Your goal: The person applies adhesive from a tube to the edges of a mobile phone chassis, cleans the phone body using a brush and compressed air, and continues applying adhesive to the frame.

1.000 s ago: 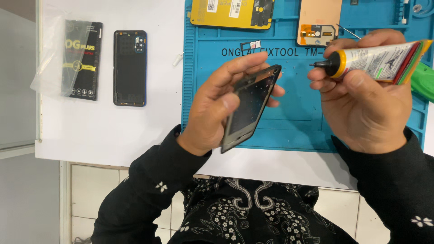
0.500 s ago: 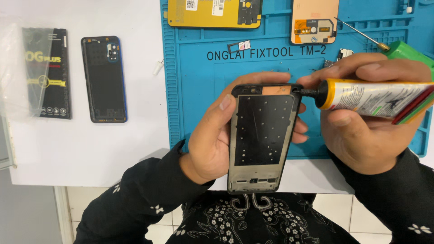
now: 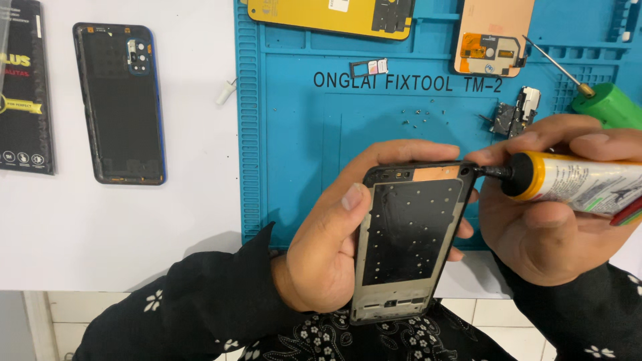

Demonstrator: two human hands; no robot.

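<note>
White counter (image 3: pixel 120 234) below, blue repair mat (image 3: pixel 301 147) on top of it, and we're looking straight down. Left hand (image 3: pixel 334 247) is grasping a black phone frame (image 3: pixel 411 244) upright above the mat's near edge, long axis running away from the body. Right hand (image 3: pixel 555 220) is clenched around a glue tube (image 3: pixel 575 180), lying crosswise, nozzle touching the frame's top right corner. Off left, a dark back cover (image 3: pixel 120 103) lies flat.

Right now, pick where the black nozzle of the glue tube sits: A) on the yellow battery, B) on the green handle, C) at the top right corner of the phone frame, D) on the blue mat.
C: the glue tube in the right hand points its nozzle at the top right corner of the phone frame, held by the left hand.
</note>
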